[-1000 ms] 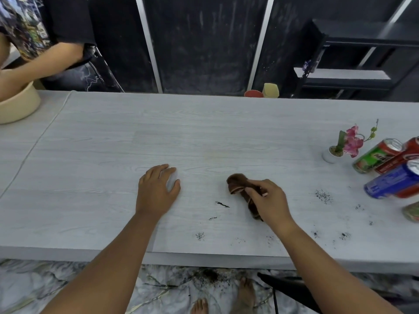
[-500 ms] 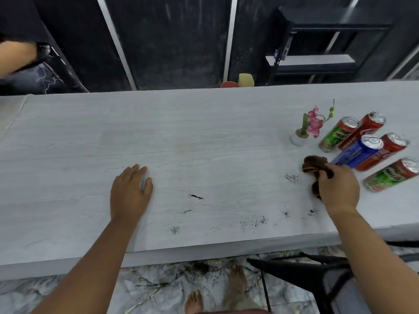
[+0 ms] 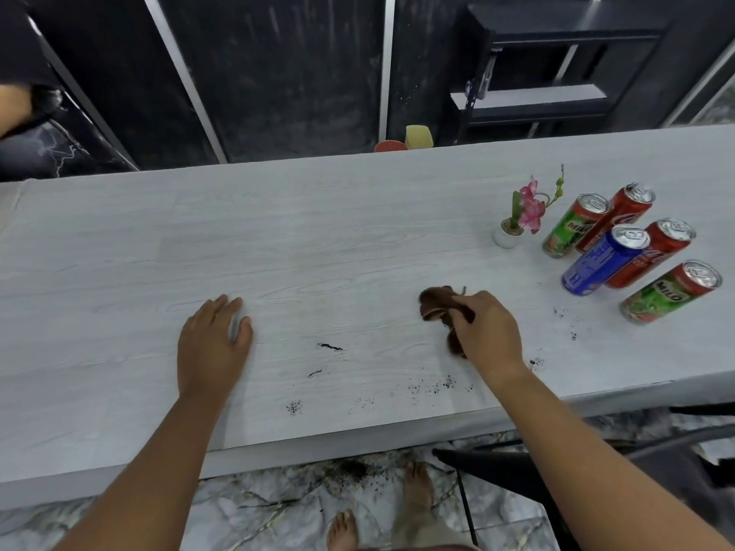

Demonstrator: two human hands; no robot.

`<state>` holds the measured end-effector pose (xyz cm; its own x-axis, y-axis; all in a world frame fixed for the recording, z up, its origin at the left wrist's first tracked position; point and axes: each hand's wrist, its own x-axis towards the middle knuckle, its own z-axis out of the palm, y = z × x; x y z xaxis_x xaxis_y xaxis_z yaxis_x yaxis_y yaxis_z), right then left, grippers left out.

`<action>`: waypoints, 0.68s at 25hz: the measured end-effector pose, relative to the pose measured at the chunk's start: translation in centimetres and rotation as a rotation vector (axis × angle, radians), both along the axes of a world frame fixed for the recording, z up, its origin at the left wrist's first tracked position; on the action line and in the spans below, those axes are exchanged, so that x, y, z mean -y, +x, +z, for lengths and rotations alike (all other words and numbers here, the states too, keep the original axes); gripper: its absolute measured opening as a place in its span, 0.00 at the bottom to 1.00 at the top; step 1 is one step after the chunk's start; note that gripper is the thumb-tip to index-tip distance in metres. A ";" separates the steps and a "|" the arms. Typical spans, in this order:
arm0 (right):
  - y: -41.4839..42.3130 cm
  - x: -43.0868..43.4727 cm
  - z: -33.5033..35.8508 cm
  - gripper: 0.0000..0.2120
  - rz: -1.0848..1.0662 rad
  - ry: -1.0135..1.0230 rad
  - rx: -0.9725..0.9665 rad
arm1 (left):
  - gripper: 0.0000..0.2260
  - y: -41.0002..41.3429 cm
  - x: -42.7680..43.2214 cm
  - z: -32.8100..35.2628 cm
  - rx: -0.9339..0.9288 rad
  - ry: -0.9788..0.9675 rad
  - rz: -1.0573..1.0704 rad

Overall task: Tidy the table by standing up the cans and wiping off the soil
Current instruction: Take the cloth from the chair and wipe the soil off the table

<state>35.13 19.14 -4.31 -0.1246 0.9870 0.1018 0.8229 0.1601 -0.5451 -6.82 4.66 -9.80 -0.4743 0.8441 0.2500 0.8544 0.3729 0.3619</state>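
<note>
Head view, looking down on a pale table (image 3: 278, 232). Counted five cans (image 3: 600, 262) grouped at 2 o'clock, tops up, all seeming to stand on their bases (the lean looked like lens distortion), just beside a small flower pot (image 3: 507, 234). Judged that half of the job done.

At 4 o'clock the right hand (image 3: 487, 332) had its fingers curled round a bunched brown cloth (image 3: 435, 302), which was touching the tabletop. At 8 o'clock the left hand (image 3: 212, 344) lay flat on the table, fingers straight, holding nothing.

Loose soil (image 3: 329, 346) was on the table: two dark streaks near 6 o'clock between the hands, a scatter of specks along the near edge, and a few more at 3 o'clock between cloth and cans. Judged the wiping partway at best, since every visible patch lay clear of the cloth. More dirt showed on the floor (image 3: 354, 469) below the near edge.
</note>
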 end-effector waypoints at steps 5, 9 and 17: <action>7.4 -0.2 1.3 0.09 -0.212 0.070 -0.102 | 0.19 -0.2 0.1 0.2 0.015 -0.002 0.010; 17.0 -0.9 1.6 0.12 -0.477 0.085 0.052 | 0.20 0.1 0.4 0.0 0.037 -0.015 0.003; 16.4 -1.1 -0.4 0.12 -0.484 -0.020 0.140 | 0.28 0.4 0.4 0.1 0.061 -0.025 -0.005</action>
<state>51.57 20.25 -4.69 0.3371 0.9364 0.0976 0.8658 -0.2676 -0.4229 -6.46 4.27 -9.74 -0.4839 0.8520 0.1996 0.8329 0.3785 0.4038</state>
